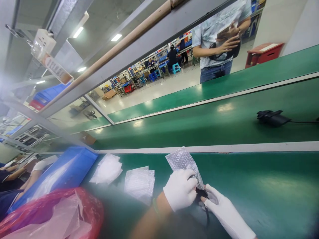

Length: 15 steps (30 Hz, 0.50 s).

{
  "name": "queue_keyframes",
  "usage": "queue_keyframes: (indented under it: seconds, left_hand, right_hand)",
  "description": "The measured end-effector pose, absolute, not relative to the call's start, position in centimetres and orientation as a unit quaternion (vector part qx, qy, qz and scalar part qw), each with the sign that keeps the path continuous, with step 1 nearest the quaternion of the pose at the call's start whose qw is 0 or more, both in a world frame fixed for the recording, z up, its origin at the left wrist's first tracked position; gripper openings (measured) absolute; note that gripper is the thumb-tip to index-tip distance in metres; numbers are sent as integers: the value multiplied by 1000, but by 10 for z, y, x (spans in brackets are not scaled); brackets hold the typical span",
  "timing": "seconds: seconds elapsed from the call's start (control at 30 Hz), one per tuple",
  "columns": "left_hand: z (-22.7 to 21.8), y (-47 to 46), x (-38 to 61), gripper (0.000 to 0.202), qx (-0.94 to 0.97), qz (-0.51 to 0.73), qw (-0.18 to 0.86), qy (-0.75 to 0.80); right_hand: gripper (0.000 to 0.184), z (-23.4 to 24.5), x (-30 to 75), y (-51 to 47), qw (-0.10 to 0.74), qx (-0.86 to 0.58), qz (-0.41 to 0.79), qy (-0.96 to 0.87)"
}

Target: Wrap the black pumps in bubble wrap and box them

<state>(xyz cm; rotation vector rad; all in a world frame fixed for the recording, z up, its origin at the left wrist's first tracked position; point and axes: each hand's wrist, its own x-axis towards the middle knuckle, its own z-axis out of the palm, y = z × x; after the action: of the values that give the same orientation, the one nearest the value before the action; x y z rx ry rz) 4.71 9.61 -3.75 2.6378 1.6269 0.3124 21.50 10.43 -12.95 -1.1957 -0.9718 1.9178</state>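
Both my hands wear white gloves. My left hand [179, 189] is closed on the lower edge of a clear bubble-wrap bag [183, 161] that stands up from the green bench [261, 192]. My right hand [225, 210] meets it from the right, its fingers pinched on a small black part [200, 193] at the bag's mouth. A thin black cord [207, 215] hangs down from that part. How far the part sits inside the bag is hidden by my left hand.
Two piles of bubble-wrap bags [139, 182] and white foam sheets [107, 169] lie left of my hands. A blue bin [64, 172] and a red one [50, 212] stand further left. A black adapter with cable [272, 118] rides the conveyor belt. A person [219, 36] stands beyond it.
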Motion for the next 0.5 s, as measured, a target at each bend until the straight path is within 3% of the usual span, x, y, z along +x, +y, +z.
queue_keyframes:
  seconds: [0.1,0.2,0.33,0.5]
  left_hand:
    - [-36,93,47,7,842,82,2,534]
    - [-36,91,51,11,860,86,11,504]
    - [-40,87,64,14,883,107,49,455]
    - [-43,78,67,18,851,126,82,504]
  right_hand:
    - [114,-128,213,100,373,-425,761,-316]
    - [120,-132,208,96,393,-409,758,-322]
    - [105,-137,204,96,407,-420,715,-383]
    - [66,-139,208,94,327,-514,617,-498]
